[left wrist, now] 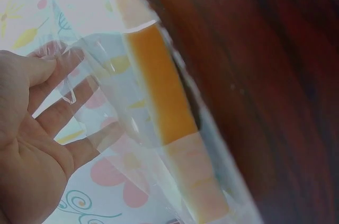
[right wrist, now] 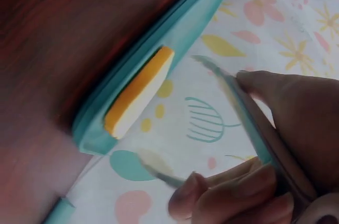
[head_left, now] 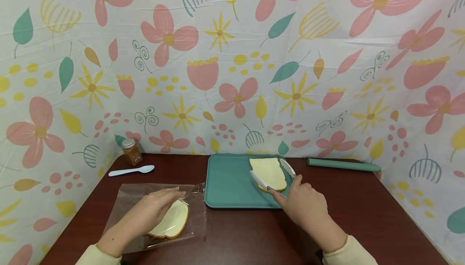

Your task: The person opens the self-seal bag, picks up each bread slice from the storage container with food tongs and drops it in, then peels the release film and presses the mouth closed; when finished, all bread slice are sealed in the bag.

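My left hand (head_left: 158,207) is over a clear plastic bag (head_left: 125,202) with a slice of bread (head_left: 175,221) inside. In the left wrist view its thumb and forefinger pinch the thin film, while the other fingers spread behind it. My right hand (head_left: 306,205) grips a pair of tongs (right wrist: 253,128) with two whitish tips. Those tips are spread to either side of another bread slice (head_left: 268,172), which lies on the right part of a teal tray (head_left: 226,186). From the right wrist, the tips look apart from the slice.
Back left on the dark wooden table (head_left: 239,236) stands a small jar (head_left: 132,153) with a silver lid, and a white spoon (head_left: 132,171) lies before it. A green rod-like roll (head_left: 343,165) lies along the back right. Flower-printed cloth (head_left: 232,55) encloses the table.
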Action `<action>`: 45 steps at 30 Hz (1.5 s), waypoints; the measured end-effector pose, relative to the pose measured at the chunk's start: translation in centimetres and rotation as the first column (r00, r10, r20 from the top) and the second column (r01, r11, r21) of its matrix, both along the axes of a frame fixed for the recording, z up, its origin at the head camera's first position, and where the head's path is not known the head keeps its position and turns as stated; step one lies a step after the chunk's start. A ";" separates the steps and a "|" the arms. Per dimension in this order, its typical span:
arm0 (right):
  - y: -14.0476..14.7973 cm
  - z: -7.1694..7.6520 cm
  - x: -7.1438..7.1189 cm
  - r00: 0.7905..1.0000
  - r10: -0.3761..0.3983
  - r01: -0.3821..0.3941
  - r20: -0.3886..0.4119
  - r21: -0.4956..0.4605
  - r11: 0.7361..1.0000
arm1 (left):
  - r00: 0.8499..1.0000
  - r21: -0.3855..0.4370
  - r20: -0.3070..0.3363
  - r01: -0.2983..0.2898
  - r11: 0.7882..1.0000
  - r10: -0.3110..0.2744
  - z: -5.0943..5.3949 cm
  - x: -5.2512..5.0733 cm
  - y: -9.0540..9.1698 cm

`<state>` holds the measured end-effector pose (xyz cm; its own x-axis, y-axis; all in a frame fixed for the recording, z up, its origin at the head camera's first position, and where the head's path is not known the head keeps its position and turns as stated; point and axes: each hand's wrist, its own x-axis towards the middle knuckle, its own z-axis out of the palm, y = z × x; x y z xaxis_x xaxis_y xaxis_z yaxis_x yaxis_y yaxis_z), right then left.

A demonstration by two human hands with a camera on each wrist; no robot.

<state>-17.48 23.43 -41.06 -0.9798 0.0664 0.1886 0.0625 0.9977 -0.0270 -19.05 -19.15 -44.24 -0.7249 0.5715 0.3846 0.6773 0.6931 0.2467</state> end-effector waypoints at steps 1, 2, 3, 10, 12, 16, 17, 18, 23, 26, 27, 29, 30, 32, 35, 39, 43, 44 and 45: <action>-0.1 0.0 0.1 1.000 -0.001 0.001 0.002 0.006 1.000 | 1.000 -0.001 -0.002 0.000 1.000 0.000 0.0 0.0 0.0; -0.2 0.1 0.2 1.000 -0.004 0.004 0.008 0.017 1.000 | 1.000 -0.001 -0.003 0.000 1.000 0.000 0.0 0.0 0.0; -0.2 0.2 0.3 1.000 -0.008 0.008 0.021 0.022 1.000 | 1.000 0.001 -0.005 0.001 1.000 -0.001 0.0 0.0 0.0; -0.2 0.5 0.0 0.976 -0.044 0.043 0.211 0.008 0.999 | 1.000 -0.002 -0.014 0.007 1.000 -0.007 -0.1 0.0 0.1; -0.2 0.5 -0.1 0.971 -0.044 0.047 0.234 -0.009 0.999 | 1.000 -0.005 -0.014 0.008 1.000 -0.008 -0.1 0.0 0.1; -0.3 0.5 -0.3 0.969 -0.045 0.054 0.241 -0.030 0.998 | 1.000 -0.007 -0.009 0.007 1.000 -0.008 -0.1 0.0 0.1; -0.3 0.5 -0.3 0.970 -0.046 0.055 0.239 -0.033 0.998 | 1.000 -0.007 -0.008 0.007 1.000 -0.007 -0.1 0.0 0.1; -0.4 0.5 -0.4 0.970 -0.049 0.059 0.239 -0.034 0.998 | 1.000 -0.006 -0.004 0.007 1.000 -0.007 0.0 0.1 0.1; -0.7 0.3 -0.5 0.967 -0.071 0.082 0.246 -0.036 0.996 | 1.000 -0.008 0.009 0.001 1.000 -0.001 0.1 0.1 0.2; -0.7 0.0 -0.5 0.966 -0.075 0.087 0.247 -0.041 0.995 | 1.000 -0.008 0.016 0.002 1.000 -0.002 0.2 0.2 0.2; -0.7 -0.1 -0.6 0.966 -0.073 0.086 0.247 -0.044 0.995 | 1.000 -0.008 0.017 0.001 1.000 -0.001 0.2 0.1 0.2; -0.5 -0.4 -0.6 0.965 -0.067 0.084 0.254 -0.054 0.995 | 1.000 -0.007 0.013 0.003 1.000 -0.003 0.2 0.1 0.3; -0.4 -0.6 -0.7 0.963 -0.066 0.084 0.260 -0.061 0.995 | 1.000 -0.006 0.011 0.004 1.000 -0.004 0.2 0.1 0.3; -0.2 -0.9 -0.7 0.961 -0.061 0.082 0.270 -0.067 0.994 | 1.000 -0.008 0.012 0.003 1.000 -0.003 0.2 0.1 0.3; 0.0 -1.5 -0.7 0.959 -0.054 0.074 0.277 -0.061 0.995 | 1.000 -0.009 0.024 0.001 1.000 -0.001 0.1 0.1 0.3; 0.0 -2.2 -0.5 0.965 -0.051 0.065 0.256 -0.049 0.997 | 1.000 -0.007 0.025 0.000 1.000 0.000 0.1 0.1 0.3; 0.0 -2.7 -0.1 0.976 -0.043 0.052 0.212 -0.036 0.998 | 1.000 -0.006 0.007 0.003 1.000 -0.003 0.1 0.1 0.3; -0.1 -2.8 0.0 0.980 -0.041 0.048 0.197 -0.033 0.998 | 1.000 -0.005 0.004 0.005 1.000 -0.005 0.1 0.1 0.3; -0.1 -2.9 0.1 0.983 -0.038 0.044 0.182 -0.029 0.999 | 1.000 -0.005 0.002 0.006 1.000 -0.006 0.1 0.1 0.3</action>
<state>-17.42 23.35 -43.91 -0.9938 0.1109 0.0052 0.1105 0.9929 -0.0441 -18.97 -18.83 -44.17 -0.7218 0.5778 0.3809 0.6814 0.6899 0.2446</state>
